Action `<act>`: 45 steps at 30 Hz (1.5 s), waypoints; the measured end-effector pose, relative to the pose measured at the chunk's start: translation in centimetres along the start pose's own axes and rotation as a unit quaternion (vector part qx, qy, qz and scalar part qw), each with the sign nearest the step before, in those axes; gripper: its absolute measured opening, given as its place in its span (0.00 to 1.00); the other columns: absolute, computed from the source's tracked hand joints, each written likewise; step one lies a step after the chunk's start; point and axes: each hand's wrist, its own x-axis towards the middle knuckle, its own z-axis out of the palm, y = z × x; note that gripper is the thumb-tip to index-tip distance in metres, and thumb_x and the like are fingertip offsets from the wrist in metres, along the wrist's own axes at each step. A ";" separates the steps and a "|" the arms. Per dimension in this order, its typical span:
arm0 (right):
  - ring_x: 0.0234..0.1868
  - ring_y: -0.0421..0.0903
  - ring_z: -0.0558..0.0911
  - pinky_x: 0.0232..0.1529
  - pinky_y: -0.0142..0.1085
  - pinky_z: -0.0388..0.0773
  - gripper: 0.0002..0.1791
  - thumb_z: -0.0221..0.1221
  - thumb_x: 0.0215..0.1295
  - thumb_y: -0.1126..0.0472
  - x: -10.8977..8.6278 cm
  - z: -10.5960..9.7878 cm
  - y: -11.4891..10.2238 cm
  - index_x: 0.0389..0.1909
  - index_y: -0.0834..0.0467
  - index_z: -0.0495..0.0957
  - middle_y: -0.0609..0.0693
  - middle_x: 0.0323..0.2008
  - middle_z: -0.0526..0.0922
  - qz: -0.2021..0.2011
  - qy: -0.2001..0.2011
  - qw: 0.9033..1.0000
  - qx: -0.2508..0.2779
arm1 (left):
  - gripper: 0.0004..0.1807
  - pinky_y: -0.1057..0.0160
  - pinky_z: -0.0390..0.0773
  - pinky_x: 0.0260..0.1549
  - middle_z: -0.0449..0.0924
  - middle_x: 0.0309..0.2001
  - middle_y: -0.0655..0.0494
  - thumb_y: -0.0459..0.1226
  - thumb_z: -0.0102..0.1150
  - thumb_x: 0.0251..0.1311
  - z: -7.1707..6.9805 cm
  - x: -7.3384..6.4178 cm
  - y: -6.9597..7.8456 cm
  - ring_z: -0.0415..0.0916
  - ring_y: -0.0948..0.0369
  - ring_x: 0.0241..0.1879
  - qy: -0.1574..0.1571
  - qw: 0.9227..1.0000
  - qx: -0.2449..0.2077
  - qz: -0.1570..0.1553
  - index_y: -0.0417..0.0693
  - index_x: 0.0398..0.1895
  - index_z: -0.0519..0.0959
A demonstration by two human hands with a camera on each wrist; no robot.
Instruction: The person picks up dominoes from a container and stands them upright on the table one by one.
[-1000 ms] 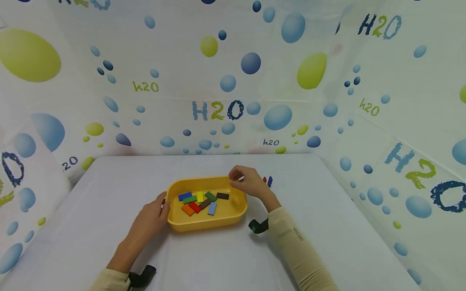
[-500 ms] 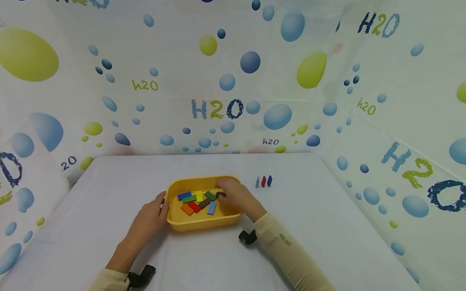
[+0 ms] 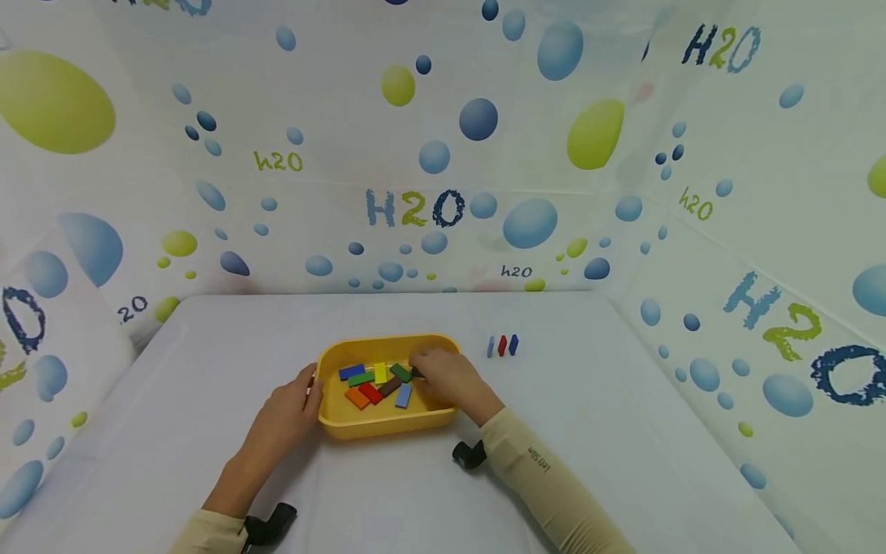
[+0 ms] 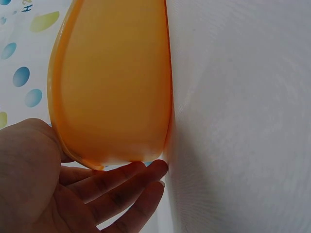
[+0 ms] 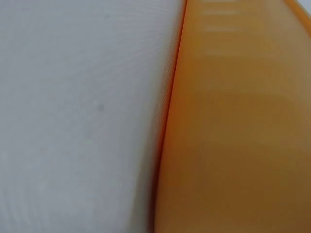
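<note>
only the head view shows blocks [image 3: 391, 386] inside the tray [image 3: 388, 428]

A yellow tray [image 3: 390, 428] rests on the white-covered table [image 3: 388, 500], midway between its left and right edges; toward the far right corner, a light blue domino [image 3: 491, 347], a red domino [image 3: 502, 346] and a dark blue domino [image 3: 514, 345] stand in a row.

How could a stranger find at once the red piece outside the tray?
On the white table, look right of the yellow tray, to the row of three small pieces. The red piece is the middle one, between a light blue piece and a dark blue piece.
</note>
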 end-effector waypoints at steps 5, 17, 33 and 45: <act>0.41 0.42 0.76 0.49 0.35 0.78 0.12 0.66 0.73 0.54 0.0 -0.1 -0.1 0.52 0.51 0.81 0.43 0.42 0.81 0.000 0.001 1.000 -0.006 | 0.28 0.38 0.77 0.52 0.77 0.58 0.27 0.37 0.46 0.80 -0.1 0.0 0.1 0.79 0.36 0.54 0.001 1.000 0.000 0.003 0.22 0.72 0.62; 0.42 0.42 0.77 0.50 0.33 0.78 0.14 0.68 0.70 0.57 -0.4 -0.7 -0.5 0.54 0.50 0.86 0.44 0.43 0.81 0.001 -0.007 1.000 0.004 | 0.27 0.38 0.77 0.53 0.77 0.58 0.27 0.36 0.48 0.80 -0.3 -0.2 0.3 0.78 0.36 0.55 -0.004 1.000 0.002 0.001 0.22 0.72 0.63; 0.39 0.43 0.74 0.44 0.31 0.75 0.10 0.69 0.70 0.58 -0.7 -0.9 -0.4 0.48 0.50 0.83 0.45 0.38 0.76 -0.002 -0.003 0.999 0.034 | 0.27 0.39 0.79 0.49 0.79 0.55 0.28 0.36 0.47 0.79 -0.2 -0.5 0.3 0.81 0.39 0.49 0.009 1.000 0.003 0.006 0.23 0.71 0.64; 0.42 0.43 0.75 0.52 0.34 0.77 0.12 0.69 0.68 0.60 -0.5 -0.7 0.0 0.50 0.53 0.82 0.45 0.44 0.80 -0.002 0.003 0.997 0.077 | 0.26 0.39 0.79 0.49 0.79 0.55 0.29 0.36 0.48 0.79 0.0 -0.2 0.1 0.81 0.40 0.50 0.005 1.000 -0.003 0.005 0.23 0.71 0.64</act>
